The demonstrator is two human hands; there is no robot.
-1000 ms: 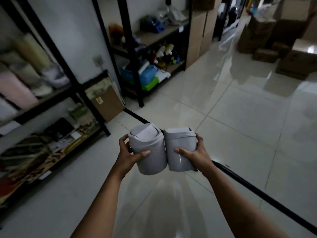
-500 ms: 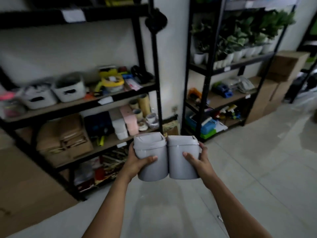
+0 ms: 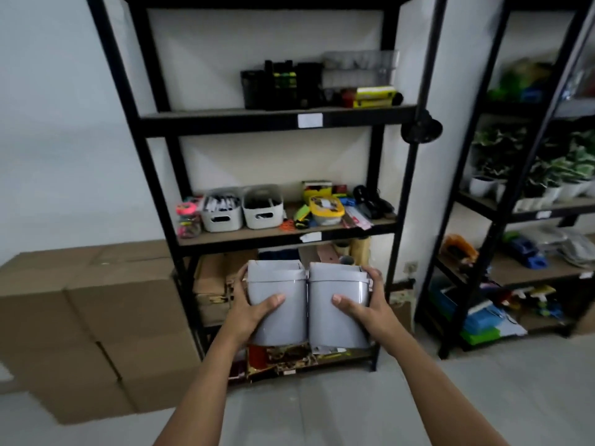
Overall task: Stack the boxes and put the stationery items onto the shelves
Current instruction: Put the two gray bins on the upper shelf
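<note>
I hold two small grey lidded bins side by side at chest height, pressed together. My left hand [image 3: 250,309] grips the left grey bin [image 3: 279,312], thumb across its front. My right hand [image 3: 367,309] grips the right grey bin [image 3: 335,320] the same way. Straight ahead stands a black metal shelf unit [image 3: 277,122] with wooden boards. Its middle shelf [image 3: 257,235] carries two white baskets [image 3: 243,209] and mixed stationery. The top shelf bears black pen holders [image 3: 281,85] and a yellow box.
Large cardboard boxes [image 3: 80,317] are stacked on the floor left of the shelf unit. A second black rack [image 3: 515,194] at right holds potted plants [image 3: 553,175] and coloured items. Grey tiled floor [image 3: 483,397] lies under my arms.
My view has swung left from the open floor to face the stationery shelf unit head-on, and the shelves are closer. Both hands keep the same hold on the two bins.
</note>
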